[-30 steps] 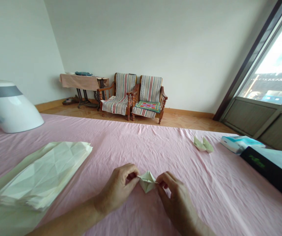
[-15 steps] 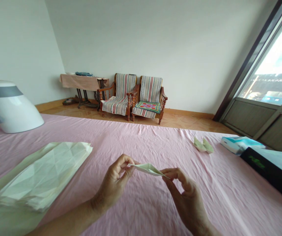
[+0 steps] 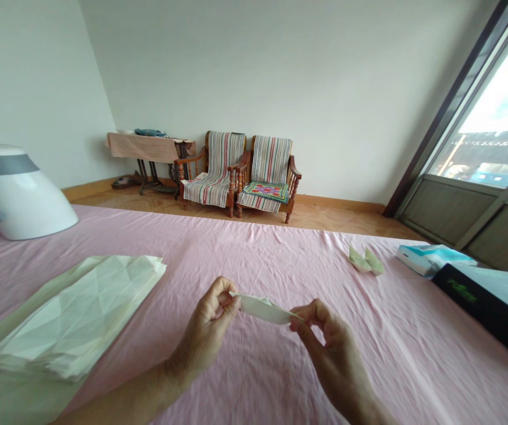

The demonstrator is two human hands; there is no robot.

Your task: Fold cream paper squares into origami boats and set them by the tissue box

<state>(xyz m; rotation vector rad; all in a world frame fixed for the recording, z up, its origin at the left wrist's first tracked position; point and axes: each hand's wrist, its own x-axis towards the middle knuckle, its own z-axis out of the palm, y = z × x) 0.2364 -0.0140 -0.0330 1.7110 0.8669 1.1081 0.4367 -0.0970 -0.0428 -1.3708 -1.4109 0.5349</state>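
Observation:
Between my hands, above the pink cloth, a folded piece of pale green paper [image 3: 263, 309] is held by its two pointed ends. My left hand [image 3: 209, 319] pinches the left tip between thumb and fingers. The right tip is pinched by my right hand [image 3: 331, 342]. The paper's broad side faces me, and a small raised fold shows along its upper edge. To the left lies a stack of creased pale paper sheets [image 3: 81, 313]. A folded paper piece with two upright points [image 3: 366, 261] stands on the cloth to the right.
The pink cloth [image 3: 183, 248] covers the surface in front of me. At the left stands a white and grey jug [image 3: 36, 198]. A blue and white packet [image 3: 431, 260] and a black box [image 3: 484, 307] lie at the right. Two wooden armchairs [image 3: 265, 171] stand beyond the far edge.
The held paper has tilted, so more of its near side faces me and less of its top opening shows. My right hand has shifted slightly left.

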